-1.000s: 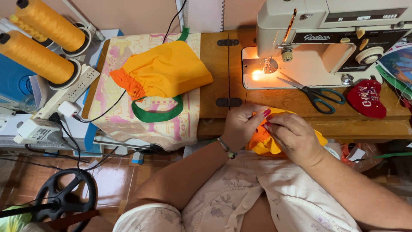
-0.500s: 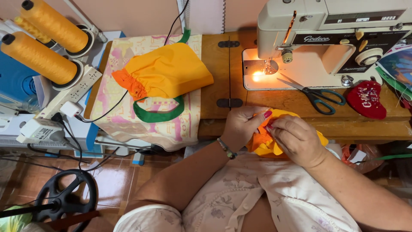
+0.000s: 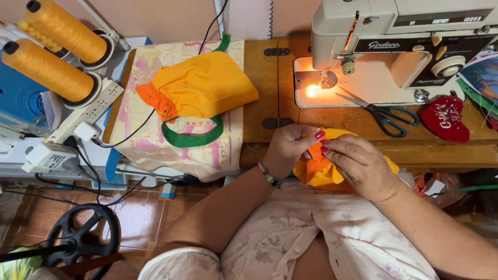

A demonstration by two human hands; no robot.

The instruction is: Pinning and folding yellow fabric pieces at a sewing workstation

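Both hands meet at the near edge of the bench [image 3: 363, 122]: the left hand [image 3: 288, 150] and right hand [image 3: 360, 166] pinch a bunched yellow-and-orange fabric piece [image 3: 319, 173] between the fingertips, close to the body. A finished-looking yellow pouch [image 3: 202, 85] lies well to the left of the hands, which suggests that one piece is done and this one is still being worked by hand. The scissors [image 3: 384, 111] lie untouched just beyond the right hand. Compared with a second ago, the hands have barely shifted.

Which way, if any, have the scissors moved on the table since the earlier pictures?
No. The scissors lie where they were, blades toward the sewing machine's lit needle plate, handles beside the red pincushion. Neither hand touches them.
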